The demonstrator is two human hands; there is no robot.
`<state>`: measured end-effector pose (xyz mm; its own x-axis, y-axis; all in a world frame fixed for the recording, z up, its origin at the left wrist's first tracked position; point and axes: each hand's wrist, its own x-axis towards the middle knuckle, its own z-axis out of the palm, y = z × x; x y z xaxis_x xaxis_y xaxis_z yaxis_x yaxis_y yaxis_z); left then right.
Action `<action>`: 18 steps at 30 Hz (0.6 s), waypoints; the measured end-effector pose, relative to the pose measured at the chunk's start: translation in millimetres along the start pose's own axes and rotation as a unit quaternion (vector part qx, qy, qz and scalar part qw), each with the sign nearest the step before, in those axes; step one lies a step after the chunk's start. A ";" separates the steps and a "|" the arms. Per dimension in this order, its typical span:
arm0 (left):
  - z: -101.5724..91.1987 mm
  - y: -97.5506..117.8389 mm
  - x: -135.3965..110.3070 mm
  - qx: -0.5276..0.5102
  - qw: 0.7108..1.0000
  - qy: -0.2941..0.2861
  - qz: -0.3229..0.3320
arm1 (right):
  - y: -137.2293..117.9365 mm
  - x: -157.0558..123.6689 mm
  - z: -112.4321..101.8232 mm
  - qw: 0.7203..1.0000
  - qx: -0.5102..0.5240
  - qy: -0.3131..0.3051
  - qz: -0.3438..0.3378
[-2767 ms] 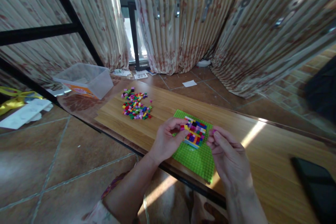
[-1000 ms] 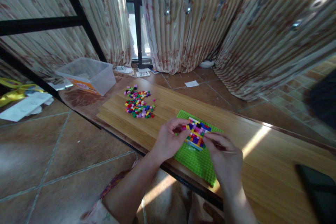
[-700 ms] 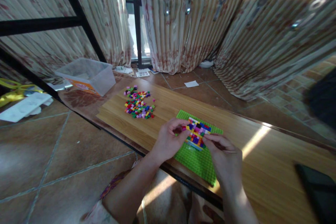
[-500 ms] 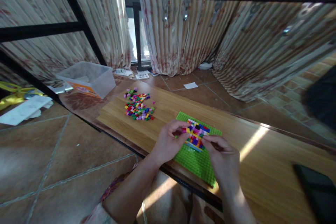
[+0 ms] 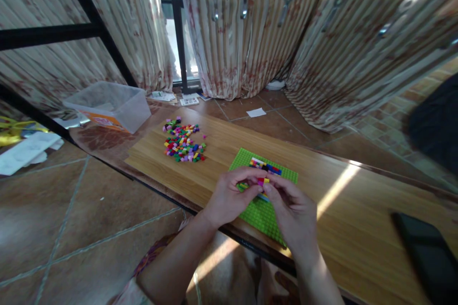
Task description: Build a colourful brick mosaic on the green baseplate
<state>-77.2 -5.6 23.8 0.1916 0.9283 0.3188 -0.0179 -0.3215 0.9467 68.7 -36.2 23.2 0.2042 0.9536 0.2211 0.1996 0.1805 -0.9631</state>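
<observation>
A green baseplate (image 5: pixel 263 214) lies on the wooden tabletop (image 5: pixel 358 228), with a patch of small coloured bricks (image 5: pixel 266 167) pressed onto it. My left hand (image 5: pixel 229 198) rests at the patch's left edge, fingers curled in a pinch on the bricks. My right hand (image 5: pixel 291 212) covers the lower part of the patch, thumb and fingers pinched together against the left hand's fingertips. What sits between the fingertips is too small to name. A loose pile of coloured bricks (image 5: pixel 182 143) lies further left on the table.
A clear plastic tub (image 5: pixel 107 105) stands beyond the pile at the table's far left end. A dark phone (image 5: pixel 427 257) lies at the right. Curtains (image 5: pixel 250 43) and a black metal frame (image 5: pixel 96 28) rise behind the table, over a tiled floor.
My right hand has moved left over the brick patch until its fingertips meet the left hand's. The view has shifted slightly.
</observation>
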 end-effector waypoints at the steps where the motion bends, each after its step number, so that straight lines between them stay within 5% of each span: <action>1: 0.7 0.7 -0.4 -0.004 1.000 0.001 0.000 | -1.0 0.0 0.3 1.000 0.021 0.004 0.009; 12: 5.7 9.3 -4.0 0.030 0.999 -0.001 0.044 | -4.3 2.5 -6.8 0.981 0.169 0.011 0.092; 18: 1.1 4.4 -3.0 -0.026 1.000 0.012 -0.008 | -2.0 6.5 -19.4 0.970 0.213 -0.003 0.120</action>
<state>-76.8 -10.0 27.0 0.1679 0.9380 0.3033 -0.0665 -0.2962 0.9528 88.2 -35.0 29.6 0.1897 0.9817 -0.0165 -0.2675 0.0355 -0.9629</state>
